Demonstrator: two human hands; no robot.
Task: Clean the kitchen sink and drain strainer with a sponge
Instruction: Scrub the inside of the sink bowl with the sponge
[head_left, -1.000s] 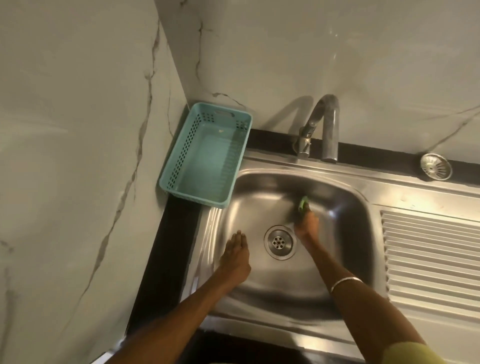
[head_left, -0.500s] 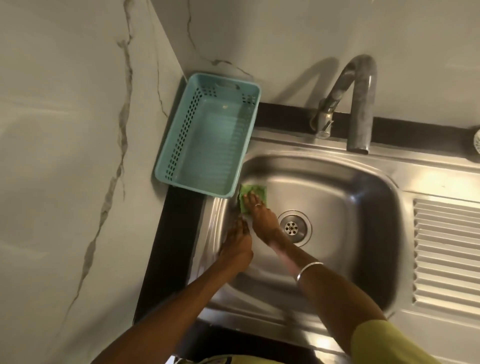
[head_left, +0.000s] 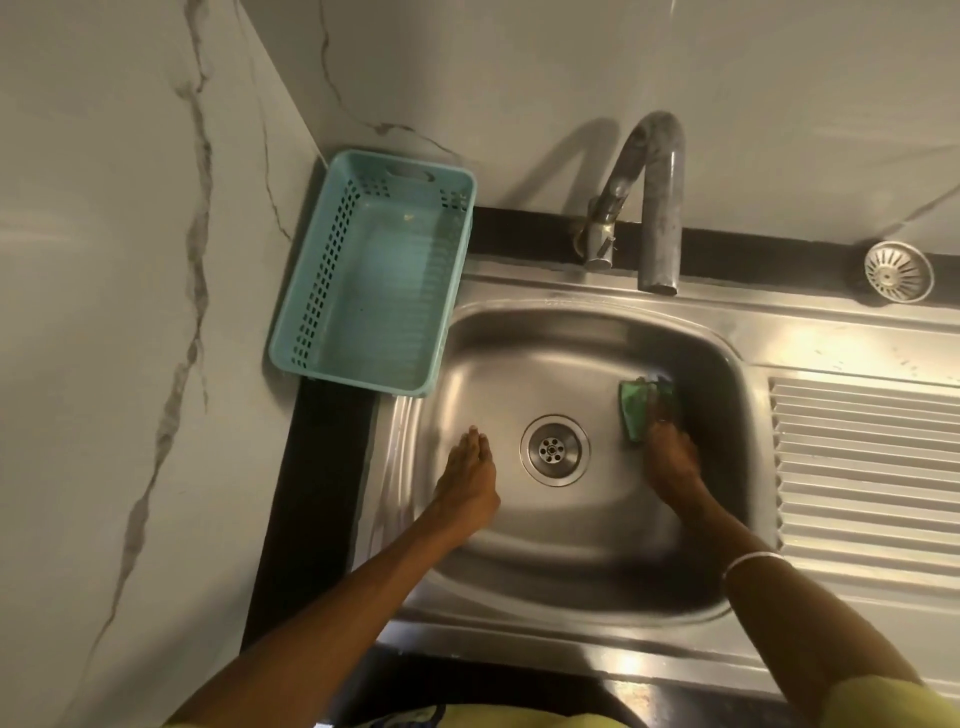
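The stainless steel sink (head_left: 571, 587) fills the middle of the head view, with its drain opening (head_left: 555, 450) at the bowl's centre. My right hand (head_left: 671, 462) presses a green sponge (head_left: 638, 406) against the bowl's right wall, fingers on top of it. My left hand (head_left: 467, 475) rests flat on the bowl's bottom left of the drain, fingers together, holding nothing. The round metal drain strainer (head_left: 897, 271) lies out of the sink on the back ledge at the far right.
A teal perforated plastic basket (head_left: 332, 291) stands on the counter left of the sink, overhanging its rim. The curved metal faucet (head_left: 658, 208) arches over the sink's back edge. A ribbed drainboard (head_left: 862, 467) lies to the right. Marble walls close in the left and back.
My right hand has swept the sponge from the bowl's far left corner across to the right wall. My left hand stayed on the bowl's left side.
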